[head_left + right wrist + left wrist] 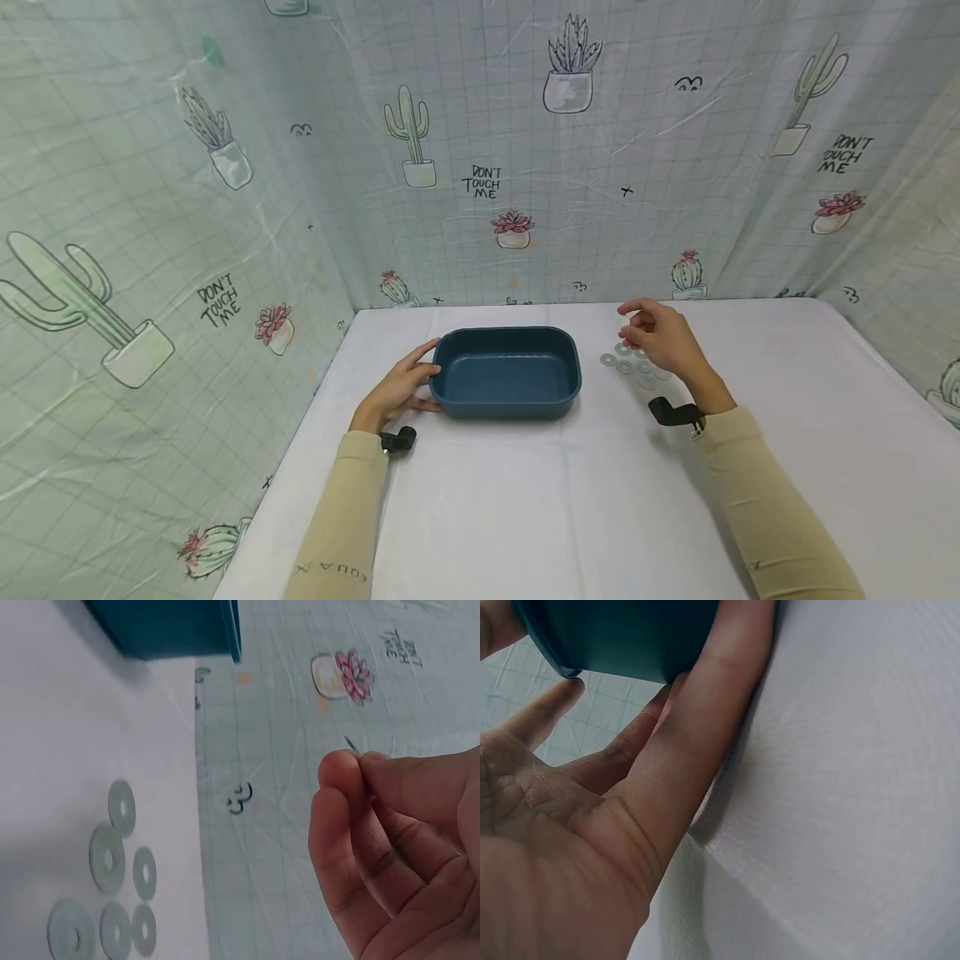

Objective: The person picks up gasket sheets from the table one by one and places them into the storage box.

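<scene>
A dark blue rectangular tub (506,408) with rounded corners stands on the table. My left hand (401,387) is at its left end, fingers spread and fairly straight against the wall and rim. In the left wrist view those fingers (682,727) touch the tub (622,637). To the right of the tub my right hand (663,337) is raised over a loose group of flat grey washers (608,360). Its thumb and index finger pinch one washer (352,745), seen edge-on and mostly hidden by the fingertips. Several washers (107,859) lie flat below the hand.
A white cloth (480,500) covers the table. Behind and at the sides hangs a pale green curtain (450,242) printed with cacti. Each wrist wears a small black camera, the left one (399,440) near the tub's front left corner.
</scene>
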`<move>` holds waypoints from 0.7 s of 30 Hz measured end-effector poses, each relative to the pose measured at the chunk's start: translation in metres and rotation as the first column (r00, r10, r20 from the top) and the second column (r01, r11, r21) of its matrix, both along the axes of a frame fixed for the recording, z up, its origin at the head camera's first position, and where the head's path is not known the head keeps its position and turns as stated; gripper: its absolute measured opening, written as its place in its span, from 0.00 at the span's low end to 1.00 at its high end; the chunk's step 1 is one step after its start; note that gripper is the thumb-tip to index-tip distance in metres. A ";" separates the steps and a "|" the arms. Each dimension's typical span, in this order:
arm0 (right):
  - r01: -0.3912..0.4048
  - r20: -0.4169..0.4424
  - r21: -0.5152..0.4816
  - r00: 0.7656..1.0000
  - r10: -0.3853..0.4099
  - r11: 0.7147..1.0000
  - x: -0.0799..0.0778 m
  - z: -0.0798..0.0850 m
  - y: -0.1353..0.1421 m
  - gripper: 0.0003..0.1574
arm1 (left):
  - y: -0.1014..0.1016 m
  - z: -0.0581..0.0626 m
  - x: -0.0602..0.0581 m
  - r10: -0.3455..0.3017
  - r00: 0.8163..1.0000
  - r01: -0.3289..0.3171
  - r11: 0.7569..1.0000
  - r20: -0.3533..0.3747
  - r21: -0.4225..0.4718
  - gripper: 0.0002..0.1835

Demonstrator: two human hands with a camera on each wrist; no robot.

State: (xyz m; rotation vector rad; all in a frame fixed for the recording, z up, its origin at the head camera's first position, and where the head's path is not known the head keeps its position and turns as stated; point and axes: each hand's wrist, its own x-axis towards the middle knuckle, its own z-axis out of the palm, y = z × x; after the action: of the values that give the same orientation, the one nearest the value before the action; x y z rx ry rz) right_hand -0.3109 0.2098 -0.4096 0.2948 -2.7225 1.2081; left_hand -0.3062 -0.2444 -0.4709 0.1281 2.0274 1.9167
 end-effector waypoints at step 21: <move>-0.144 0.009 -0.203 0.989 0.149 0.969 0.011 -0.001 -0.058 0.20 | 0.000 -0.001 -0.001 -0.007 1.000 0.007 1.000 0.001 0.010 0.33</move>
State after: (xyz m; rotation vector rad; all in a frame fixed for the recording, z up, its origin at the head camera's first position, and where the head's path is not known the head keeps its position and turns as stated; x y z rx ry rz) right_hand -0.2997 0.1522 -0.4107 0.4644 -2.6079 1.5233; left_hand -0.3074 -0.2443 -0.4724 0.1361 2.0147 1.9226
